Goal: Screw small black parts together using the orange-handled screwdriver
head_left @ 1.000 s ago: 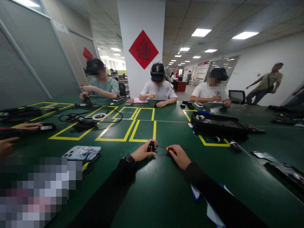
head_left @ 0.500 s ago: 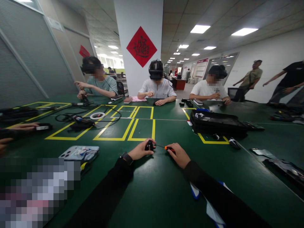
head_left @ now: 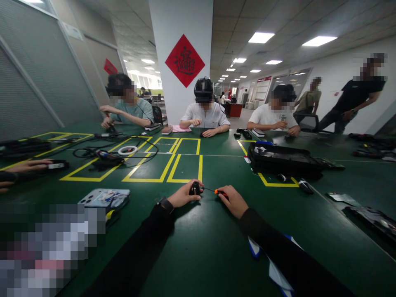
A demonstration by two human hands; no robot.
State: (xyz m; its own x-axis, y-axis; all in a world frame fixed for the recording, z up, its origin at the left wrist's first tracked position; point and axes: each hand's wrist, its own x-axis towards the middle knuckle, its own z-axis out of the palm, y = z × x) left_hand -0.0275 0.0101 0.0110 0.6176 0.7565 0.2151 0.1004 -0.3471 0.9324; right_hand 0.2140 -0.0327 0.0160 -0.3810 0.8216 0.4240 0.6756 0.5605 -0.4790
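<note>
black-shirted person [head_left: 357, 101] — further into view | olive-shirted person [head_left: 308, 101] — further left

A red diamond sign [head_left: 185, 61] on the white pillar [head_left: 181, 16] bears black, merged Chinese characters — 招財進寶.

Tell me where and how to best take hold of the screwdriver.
Probably by its handle, from the right, as the right hand has it: the handle is thicker, while the thin shaft points left towards the black part in the left hand.
</note>
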